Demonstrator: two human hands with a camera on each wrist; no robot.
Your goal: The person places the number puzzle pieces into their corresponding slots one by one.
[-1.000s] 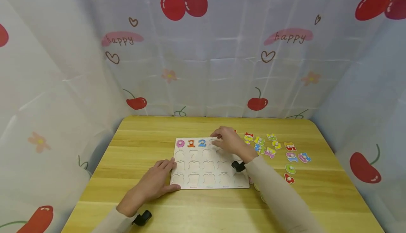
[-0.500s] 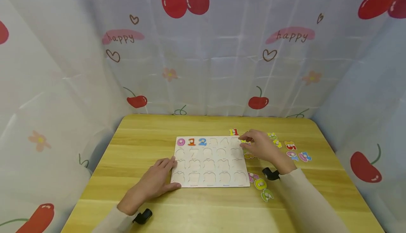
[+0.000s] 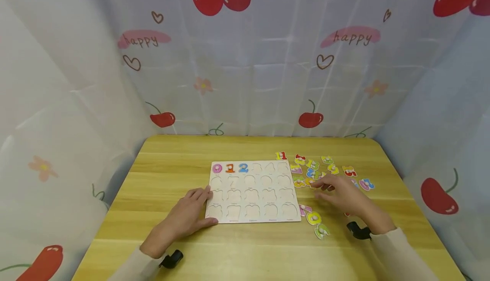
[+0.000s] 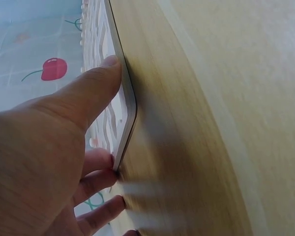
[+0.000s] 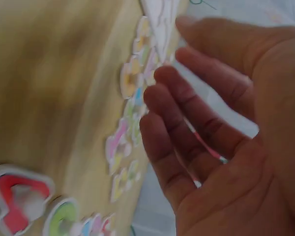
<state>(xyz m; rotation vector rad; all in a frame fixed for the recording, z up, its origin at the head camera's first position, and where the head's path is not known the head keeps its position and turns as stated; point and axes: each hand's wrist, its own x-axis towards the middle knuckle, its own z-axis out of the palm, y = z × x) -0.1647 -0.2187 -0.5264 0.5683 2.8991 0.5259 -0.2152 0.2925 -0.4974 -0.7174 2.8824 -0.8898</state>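
Your left hand [image 3: 187, 217] rests at the board's near left corner, its thumb [image 4: 96, 86] laid on the top face and the index fingertip meeting the side edge. Those fingers are spread and fairly straight, gripping nothing; the contact probably keeps the pale board [image 3: 251, 196] from sliding on the counter [image 3: 245, 255]. The purple 0 [image 3: 217, 168], orange 1 [image 3: 229, 168] and blue 2 [image 3: 243, 168] sit in the first three recesses of the back row and the rest are bare, which suggests counting order

Your right hand [image 3: 344, 194] hangs just off the board's right side, fingers [image 5: 157, 142] loosely bent, a modest gap between thumb and index, nothing held. The loose number pieces [image 3: 300, 159] lie on the counter to the board's right, likely so that hand can reach them without crossing your left. Nearest your fingertips is an orange-yellow piece [image 3: 310, 182], just to their left; most of the cluster lies farther back, while a yellow piece [image 3: 314, 218] and a green piece [image 3: 322, 231] lie nearer you. A red piece [image 5: 10, 196] is off to the outer side, mostly hidden by your forearm in the head view
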